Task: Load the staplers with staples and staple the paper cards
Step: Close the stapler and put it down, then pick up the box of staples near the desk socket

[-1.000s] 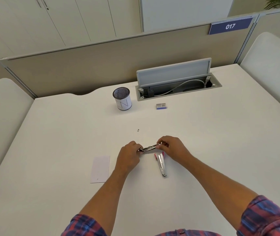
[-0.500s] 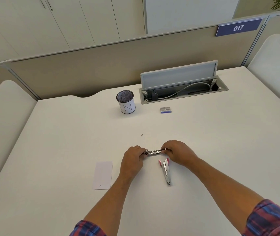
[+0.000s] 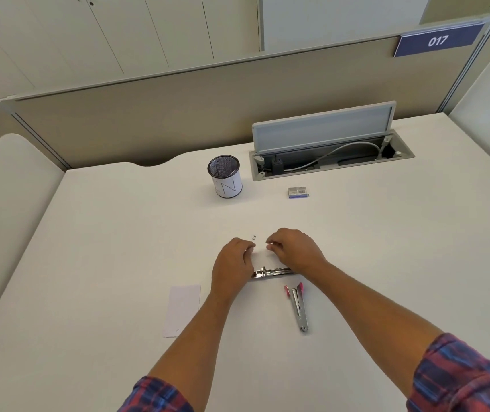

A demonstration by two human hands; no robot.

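Observation:
A silver stapler (image 3: 272, 272) lies flat on the white desk (image 3: 118, 248), partly under my wrists. My left hand (image 3: 233, 261) and my right hand (image 3: 294, 249) hover just beyond it, fingertips curled and pinched toward each other. Whether they pinch anything is too small to tell. A tiny loose bit of staples (image 3: 254, 237) lies on the desk just ahead of the fingertips. A second stapler with pink ends (image 3: 298, 307) lies nearer me on the right. A white paper card (image 3: 182, 310) lies to the left. A small blue staple box (image 3: 297, 192) sits farther back.
A mesh pen cup (image 3: 225, 180) stands at the back centre. Behind the staple box is an open cable tray (image 3: 331, 162) with its lid raised. A beige partition (image 3: 178, 114) closes the desk's far edge, and white padded panels flank both sides.
Both hands have let go of the silver stapler, which now lies on the desk, and have moved forward toward the loose staple bit.

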